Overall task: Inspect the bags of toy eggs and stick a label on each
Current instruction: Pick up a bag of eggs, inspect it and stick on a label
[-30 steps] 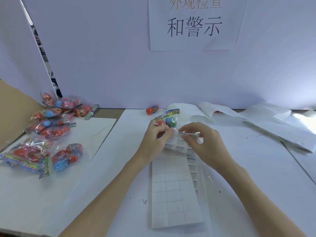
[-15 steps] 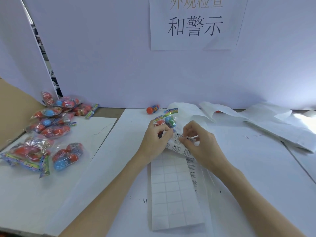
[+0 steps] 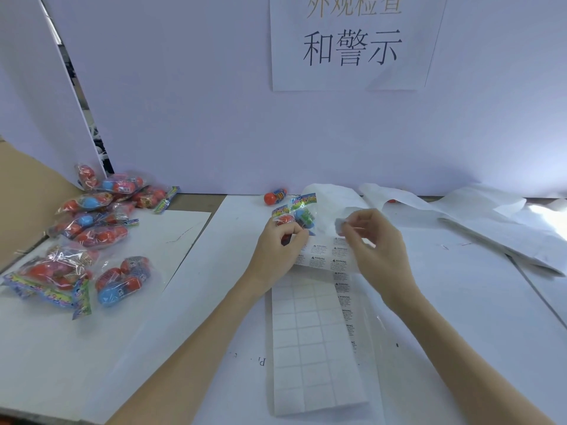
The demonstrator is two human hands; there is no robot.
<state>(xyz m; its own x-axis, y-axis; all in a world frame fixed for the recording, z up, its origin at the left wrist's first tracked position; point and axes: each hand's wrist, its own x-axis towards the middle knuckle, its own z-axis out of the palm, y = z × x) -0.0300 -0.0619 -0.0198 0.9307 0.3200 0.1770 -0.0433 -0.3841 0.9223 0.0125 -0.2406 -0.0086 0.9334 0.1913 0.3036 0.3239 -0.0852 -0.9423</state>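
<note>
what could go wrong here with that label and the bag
The peeled label is pinched only at the right hand's fingertips, so it may curl or stick to skin. The left hand holds both the bag and the label sheet; the crinkled bag could take the label crooked or wrinkled, and the curled sheet may lift.

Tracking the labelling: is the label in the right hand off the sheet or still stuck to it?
Off: the right hand pinches the label clear above the label sheet.
</note>
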